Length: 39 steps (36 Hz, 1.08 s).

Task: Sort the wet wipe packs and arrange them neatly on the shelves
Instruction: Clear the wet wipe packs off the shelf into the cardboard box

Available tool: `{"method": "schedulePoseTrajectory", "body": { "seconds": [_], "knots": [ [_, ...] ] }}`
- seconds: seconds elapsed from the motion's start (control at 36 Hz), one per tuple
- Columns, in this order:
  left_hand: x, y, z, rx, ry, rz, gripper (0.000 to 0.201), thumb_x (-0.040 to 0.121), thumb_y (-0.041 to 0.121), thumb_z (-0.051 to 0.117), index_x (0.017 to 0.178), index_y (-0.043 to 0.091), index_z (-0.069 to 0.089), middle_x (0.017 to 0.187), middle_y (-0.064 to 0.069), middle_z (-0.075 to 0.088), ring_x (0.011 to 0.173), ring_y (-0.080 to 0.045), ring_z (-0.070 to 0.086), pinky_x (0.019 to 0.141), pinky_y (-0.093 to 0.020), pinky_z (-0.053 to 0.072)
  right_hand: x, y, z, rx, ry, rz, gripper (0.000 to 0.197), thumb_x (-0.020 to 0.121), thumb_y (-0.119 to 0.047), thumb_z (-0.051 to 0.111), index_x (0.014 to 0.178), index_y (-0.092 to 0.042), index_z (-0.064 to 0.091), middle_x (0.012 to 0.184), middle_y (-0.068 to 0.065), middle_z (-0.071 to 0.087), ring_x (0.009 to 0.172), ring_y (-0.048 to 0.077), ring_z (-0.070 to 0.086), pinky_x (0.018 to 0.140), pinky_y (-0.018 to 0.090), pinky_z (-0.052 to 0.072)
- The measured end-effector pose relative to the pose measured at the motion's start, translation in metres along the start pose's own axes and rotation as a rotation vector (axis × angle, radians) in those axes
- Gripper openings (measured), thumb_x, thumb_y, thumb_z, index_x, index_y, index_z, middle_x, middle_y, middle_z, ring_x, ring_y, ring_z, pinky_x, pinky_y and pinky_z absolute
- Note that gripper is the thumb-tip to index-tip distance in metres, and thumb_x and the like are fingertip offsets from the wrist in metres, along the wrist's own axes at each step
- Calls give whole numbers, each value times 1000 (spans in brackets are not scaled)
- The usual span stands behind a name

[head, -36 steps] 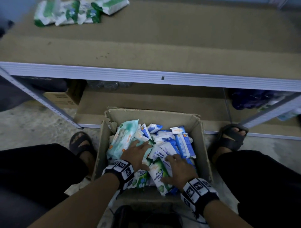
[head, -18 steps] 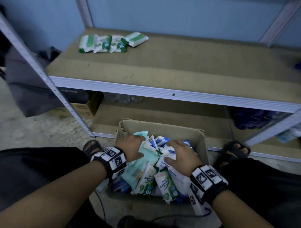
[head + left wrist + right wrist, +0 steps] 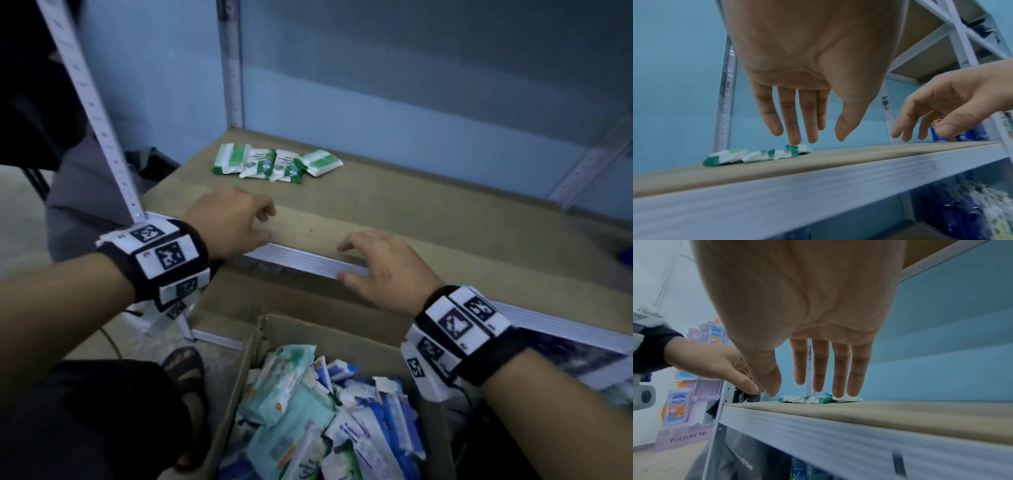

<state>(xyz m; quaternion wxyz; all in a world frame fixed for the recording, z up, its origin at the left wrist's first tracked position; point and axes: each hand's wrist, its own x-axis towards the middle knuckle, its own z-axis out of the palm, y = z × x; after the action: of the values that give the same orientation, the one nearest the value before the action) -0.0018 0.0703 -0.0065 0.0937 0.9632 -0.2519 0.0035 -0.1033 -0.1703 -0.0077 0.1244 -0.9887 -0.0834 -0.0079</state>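
Two hands: you have lifted both out of the cardboard box and up to the shelf front within the last second; neither carried a pack up.
Shelf [image 3: 428,219]: fills the middle of the frame, its metal front edge running under both hands.
Cardboard box [image 3: 329,329]: bottom centre of the frame, with the unsorted mixed wet wipe packs [image 3: 308,421], blue, white and pale green, piled inside.
Left hand [image 3: 229,222]: left of centre, above the shelf's front edge, grip empty with fingers hanging loose.
Right hand [image 3: 387,270]: right of centre at the metal edge, grip empty, fingers relaxed and spread.
Green packs [image 3: 274,164]: four in a loose row at the upper centre, far back on the shelf, the rightmost one askew.
Meaning: judged from this, you are reaching to tidy that green row rather than adding to it; most sorting remains.
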Motion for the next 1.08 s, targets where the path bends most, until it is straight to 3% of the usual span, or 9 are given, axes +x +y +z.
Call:
{"method": "schedulePoseTrajectory", "body": {
  "seconds": [0.25, 0.56, 0.67, 0.72, 0.78, 0.83, 0.92, 1.03, 1.08],
  "knots": [
    [67, -44, -7, 73, -46, -133, 50, 86, 37, 68, 131, 20, 54, 128, -10, 58, 116, -29, 54, 88, -33, 44, 105, 2, -12, -169, -155, 69, 42, 90, -35, 64, 129, -24, 55, 128, 1, 53, 116, 21, 51, 98, 35, 44],
    [164, -78, 1, 267, -122, -190, 60, 89, 43, 63, 139, 15, 44, 138, -10, 50, 121, -30, 53, 88, -32, 44, 226, 7, -6, -361, -152, -3, 58, 87, -37, 66, 140, -25, 47, 140, 9, 45, 127, 29, 46, 102, 34, 40],
    [180, -88, 3, 386, -211, -126, 45, 96, 37, 57, 136, 17, 50, 135, -5, 54, 118, -24, 54, 70, -24, 39, 255, 3, 3, -344, -116, -42, 56, 91, -29, 61, 145, -25, 44, 141, 12, 49, 129, 32, 45, 102, 33, 37],
    [183, -91, 7, 480, -248, -97, 32, 99, 38, 50, 128, 22, 50, 131, 0, 53, 115, -19, 53, 71, -23, 40, 267, 1, 9, -352, -136, -45, 62, 93, -34, 59, 151, -28, 36, 145, 11, 46, 131, 31, 44, 102, 30, 36],
    [184, -94, 11, 519, -230, -92, 45, 101, 39, 42, 141, 18, 45, 141, -5, 50, 122, -25, 52, 90, -28, 43, 275, 1, 16, -361, -155, -48, 64, 94, -38, 56, 153, -33, 31, 148, 9, 43, 133, 30, 43, 102, 28, 37],
    [182, -93, 11, 542, -222, -80, 52, 102, 41, 39, 149, 17, 36, 147, -10, 46, 127, -31, 49, 97, -34, 42, 277, 0, 20, -358, -160, -35, 62, 92, -41, 55, 150, -39, 33, 148, 5, 46, 131, 28, 46, 99, 27, 39],
    [178, -92, 10, 533, -230, -91, 55, 103, 44, 38, 152, 19, 31, 150, -10, 43, 129, -30, 48, 97, -35, 41, 275, -2, 20, -330, -140, -15, 54, 93, -40, 52, 146, -42, 40, 147, 3, 47, 129, 27, 48, 97, 28, 41],
    [170, -82, 6, 524, -244, -97, 50, 103, 42, 41, 147, 19, 40, 140, -9, 52, 124, -30, 52, 81, -29, 38, 266, -4, 16, -296, -147, -12, 50, 93, -36, 55, 142, -40, 47, 140, 3, 54, 122, 27, 52, 89, 25, 41],
    [164, -73, 6, 507, -263, -122, 49, 103, 38, 43, 148, 19, 40, 140, -9, 51, 125, -30, 50, 86, -31, 41, 256, -5, 13, -283, -167, -6, 50, 91, -35, 58, 140, -41, 49, 135, 2, 56, 118, 27, 54, 84, 24, 41]
  ]
}}
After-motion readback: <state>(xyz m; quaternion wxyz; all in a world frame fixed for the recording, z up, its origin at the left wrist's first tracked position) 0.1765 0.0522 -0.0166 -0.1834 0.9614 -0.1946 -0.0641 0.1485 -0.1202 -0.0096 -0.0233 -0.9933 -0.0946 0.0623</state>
